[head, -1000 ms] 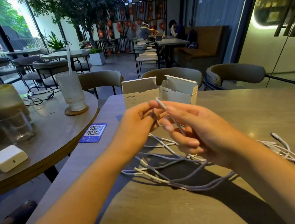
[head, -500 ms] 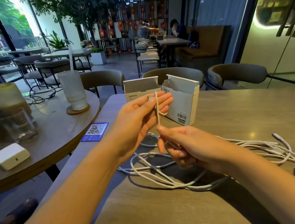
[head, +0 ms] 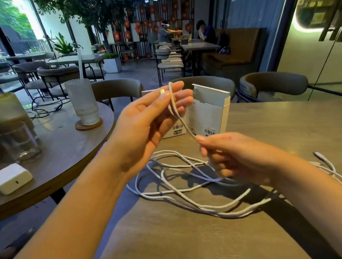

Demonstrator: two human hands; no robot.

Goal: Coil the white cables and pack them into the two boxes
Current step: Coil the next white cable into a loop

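The left hand (head: 145,121) is raised above the table, palm turned towards the camera, fingers nearly straight; the connector end of a white cable (head: 173,106) is held against the fingertips by the thumb, and a first loop is draped over them. The right hand (head: 227,155) is lower and nearer, fingers curled, with the same cable pinched between thumb and forefinger just where it leaves the loop.

Compared with half a second ago, the left hand has been lifted and opened wider, and the short upright length then stretched between the two hands has been laid into a longer bend around the left fingers. The right hand has been drawn outward and down along the cable. From this it is judged that coiling of the first cable has only begun: one turn is formed, and the next is being fed.

The rest of the white cables (head: 191,187) is spread in loose, crossing strands on the wooden table (head: 195,240), running off beneath the right forearm. Tangling during the pull appears possible. Behind the hands, two boxes are stood upright with flaps open: the right box (head: 209,114) in plain view, the left box (head: 176,129) largely hidden by the left hand. Nothing can be seen packed in either.
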